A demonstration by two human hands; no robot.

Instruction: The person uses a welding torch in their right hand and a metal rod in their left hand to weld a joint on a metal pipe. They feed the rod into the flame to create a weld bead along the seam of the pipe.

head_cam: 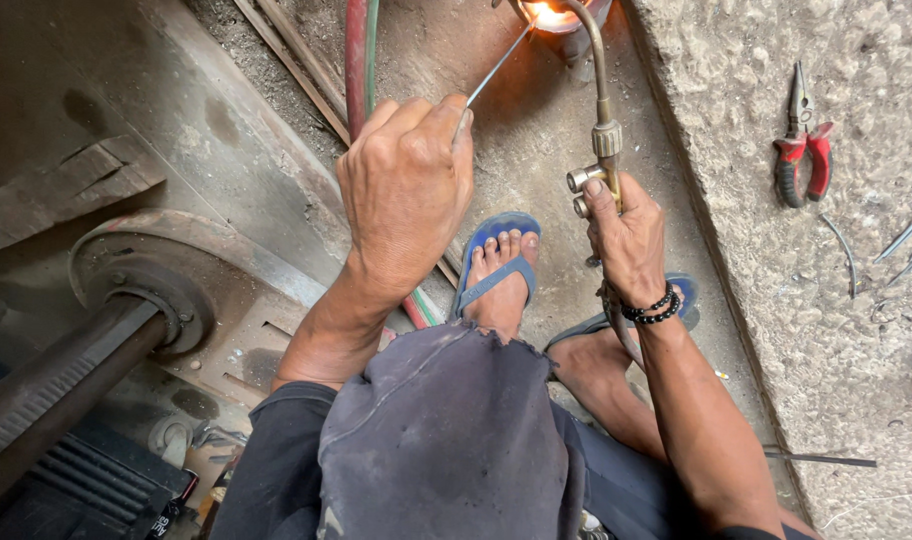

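— Two hands are busy. What does the left hand (pixel 406 185) hold?

— It is curled into a tight fist. Its fingers pinch a thin metal rod (pixel 496 68). The rod points up toward one o'clock, and its tip reaches the bright orange flame (pixel 551 15) at the top.

— And the right hand (pixel 626 235)?

— It is closed around the handle of a brass torch (pixel 604 120). The thumb rests by the little round knobs. The torch pipe goes up to twelve o'clock and bends over to the flame. A black bead bracelet (pixel 651 307) sits on that wrist.

— Where is the flame?

— At twelve o'clock, far from the hands, on something at the top edge that I cannot make out.

— What else is near?

— Red and green hoses (pixel 361 50) run along the floor at eleven o'clock from the left hand. A foot in a blue sandal (pixel 498 260) is between the two hands, at six o'clock from the rod. Red pliers (pixel 803 140) lie on the rough concrete ledge (pixel 776 300) at three o'clock, well apart from the right hand. A big rusty wheel hub (pixel 141 285) is at nine o'clock.
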